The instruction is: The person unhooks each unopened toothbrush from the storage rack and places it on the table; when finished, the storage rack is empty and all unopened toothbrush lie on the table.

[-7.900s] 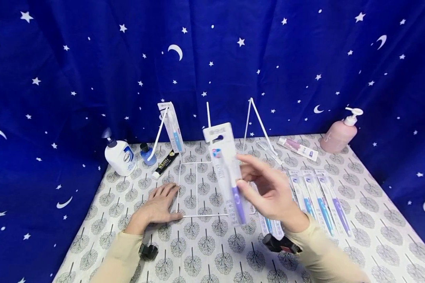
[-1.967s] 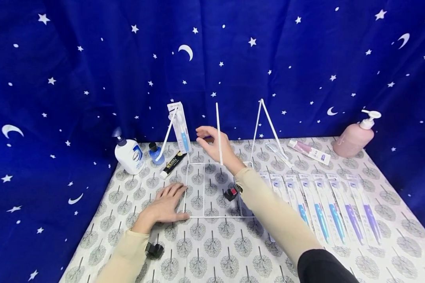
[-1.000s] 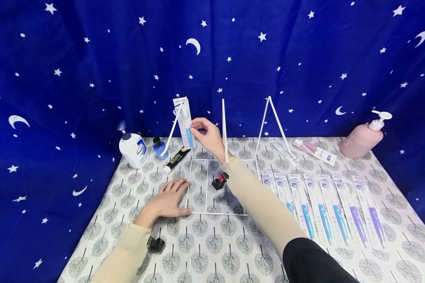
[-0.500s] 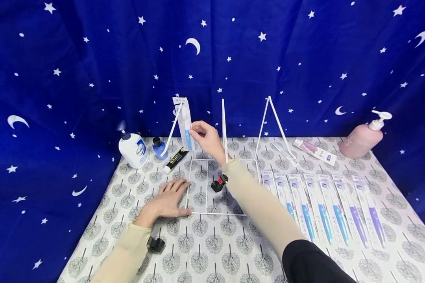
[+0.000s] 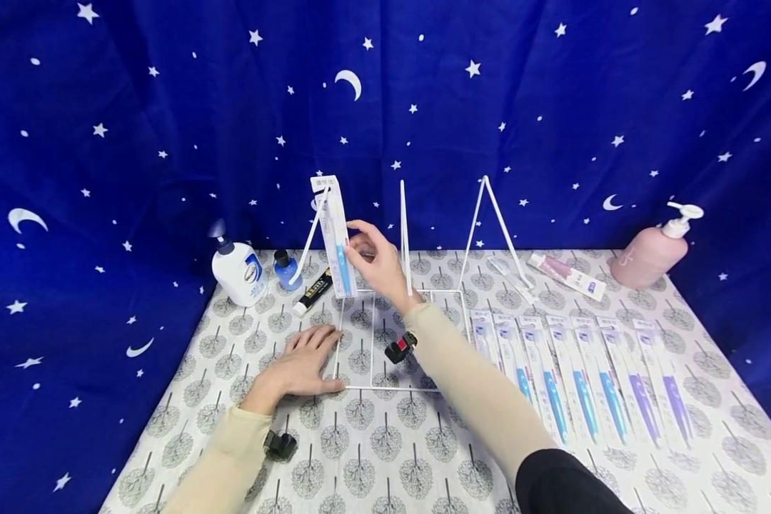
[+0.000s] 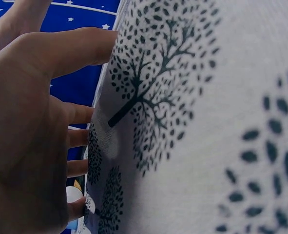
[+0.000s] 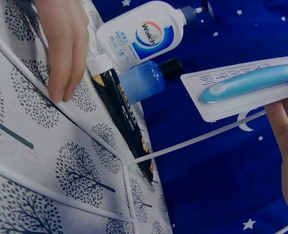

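Observation:
My right hand [image 5: 380,265] pinches the edge of a blue-handled toothbrush in a clear blister pack [image 5: 334,239], upright at the tip of the left arm of a white wire display rack [image 5: 465,310]. In the right wrist view, fingers [image 7: 280,124] lie along the edge of the pack. My left hand [image 5: 302,363] rests on the patterned cloth with its fingers spread, fingertips and thumb right at the left side of the rack's base. The left wrist view shows that hand's fingers straight and its thumb [image 6: 80,46] extended over the cloth.
Several packaged toothbrushes [image 5: 581,378] lie in a row at right. A white pump bottle [image 5: 239,275], blue bottle [image 5: 287,271] and black toothpaste tube [image 5: 313,293] stand or lie at left. Behind right are a pink-white tube [image 5: 567,276] and pink pump bottle [image 5: 649,257]. A starry curtain [image 5: 385,107] hangs behind.
Earlier the right hand held a purple toothbrush pack; later it reached empty-handed behind the rack, then took the blue one. That pack has now come nearer, toward the arm's tip. The left hand stays put.

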A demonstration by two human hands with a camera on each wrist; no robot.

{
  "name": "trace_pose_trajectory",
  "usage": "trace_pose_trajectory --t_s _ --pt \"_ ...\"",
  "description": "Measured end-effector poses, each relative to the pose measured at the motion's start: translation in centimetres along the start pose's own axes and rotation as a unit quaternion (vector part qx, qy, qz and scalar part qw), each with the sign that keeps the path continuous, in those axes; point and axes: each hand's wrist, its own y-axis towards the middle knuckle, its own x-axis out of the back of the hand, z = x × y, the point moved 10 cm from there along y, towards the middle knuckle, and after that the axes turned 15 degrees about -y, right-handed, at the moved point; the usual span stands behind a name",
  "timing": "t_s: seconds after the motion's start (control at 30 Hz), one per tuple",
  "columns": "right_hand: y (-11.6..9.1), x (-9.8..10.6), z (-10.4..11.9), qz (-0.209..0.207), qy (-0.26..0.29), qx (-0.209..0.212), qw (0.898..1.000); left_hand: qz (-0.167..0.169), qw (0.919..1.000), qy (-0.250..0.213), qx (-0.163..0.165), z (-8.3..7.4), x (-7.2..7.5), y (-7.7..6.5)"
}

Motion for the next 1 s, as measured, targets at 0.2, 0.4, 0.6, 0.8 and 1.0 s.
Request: trace_pose_trajectory --t_s 0.2,0.4,0.6,0.8,1.0 --pt "-0.9 0.5 1.3 -0.005 0.009 -0.002 1.0 -0.008 1.0 0.001 -0.004 -0.1 0.1 -0.1" --pt "-1.7 0.6 2.3 -0.006 0.039 -0.014 0.999 -0.016 0.9998 -0.002 -0.012 -0.4 0.3 -0.2" --pt "-2.6 0.8 3.4 -0.008 0.054 0.0 0.999 -0.009 0.9999 0.0 -0.006 -0.4 0.2 -0.3" --pt "-3.3 0.9 4.3 -0.001 0.083 0.037 0.996 -0.009 1.0 0.001 -0.005 -0.4 0.1 -0.3" --pt "-4.2 0.9 4.9 0.035 0.09 0.021 0.995 -0.018 0.9997 0.0 -0.014 -0.5 0.3 -0.2"
